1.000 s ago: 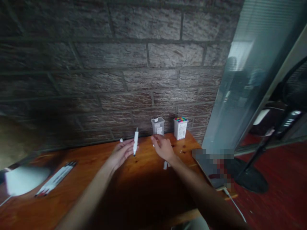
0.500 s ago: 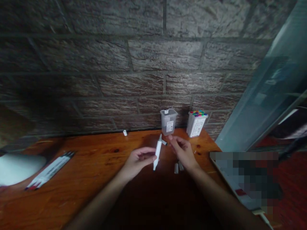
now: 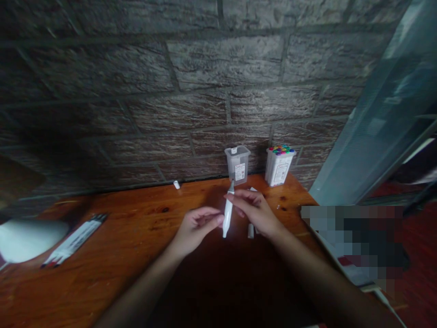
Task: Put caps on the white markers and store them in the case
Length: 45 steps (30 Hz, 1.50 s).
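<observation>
A white marker [image 3: 228, 216] stands nearly upright between my hands, its grey tip end up and without a cap. My right hand [image 3: 254, 207] is closed on its upper part, thumb and fingers pinched just below the tip section. My left hand [image 3: 200, 228] is at the lower half, thumb and fingertips pinched against its left side. Under my right hand lie loose caps [image 3: 251, 231], partly hidden by it. Behind the marker's tip is a clear plastic box [image 3: 237, 163] with a label.
A second box [image 3: 280, 167] full of markers with coloured ends stands right of the clear box. One white cap [image 3: 176, 184] lies near the brick wall. Several markers [image 3: 75, 241] lie side by side at left, beside a white rounded object [image 3: 32, 239]. A blurred-out device [image 3: 355, 246] sits at right.
My right hand has moved left from beside the marker and taken hold of its upper part. My left hand stays at the lower part. The view has tilted slightly.
</observation>
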Each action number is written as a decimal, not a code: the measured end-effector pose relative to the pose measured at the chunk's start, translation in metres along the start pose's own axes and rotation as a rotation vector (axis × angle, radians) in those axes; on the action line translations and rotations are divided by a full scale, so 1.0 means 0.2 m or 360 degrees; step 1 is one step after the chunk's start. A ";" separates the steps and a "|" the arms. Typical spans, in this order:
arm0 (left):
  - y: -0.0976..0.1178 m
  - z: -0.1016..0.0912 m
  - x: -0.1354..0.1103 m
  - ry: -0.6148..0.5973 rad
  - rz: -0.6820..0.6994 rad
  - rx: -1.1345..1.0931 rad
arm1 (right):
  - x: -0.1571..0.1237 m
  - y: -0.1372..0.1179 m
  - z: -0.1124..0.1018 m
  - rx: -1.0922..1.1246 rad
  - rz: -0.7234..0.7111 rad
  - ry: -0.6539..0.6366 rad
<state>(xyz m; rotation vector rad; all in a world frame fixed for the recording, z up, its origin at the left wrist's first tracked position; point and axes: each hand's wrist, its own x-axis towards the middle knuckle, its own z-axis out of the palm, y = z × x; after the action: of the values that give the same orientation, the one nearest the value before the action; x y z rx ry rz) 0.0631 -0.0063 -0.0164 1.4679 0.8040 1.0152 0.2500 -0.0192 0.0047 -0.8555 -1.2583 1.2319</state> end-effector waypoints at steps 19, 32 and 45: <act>0.04 0.06 -0.04 -0.0187 -0.0220 -0.0456 | 0.01 0.05 0.02 0.0123 0.0121 0.0092; 0.04 0.05 -0.01 -0.0022 -0.0316 -0.0776 | 0.03 0.00 -0.07 -0.0237 0.0004 0.0255; 0.02 -0.04 0.05 0.0266 -0.0300 -0.0770 | 0.02 -0.06 -0.50 -0.1520 0.0354 -0.0410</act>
<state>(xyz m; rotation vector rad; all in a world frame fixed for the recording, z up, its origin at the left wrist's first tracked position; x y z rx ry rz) 0.0599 0.0053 -0.0118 0.8889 0.7346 1.1038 0.3489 -0.0034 -0.0001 -1.5778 -2.0547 0.8850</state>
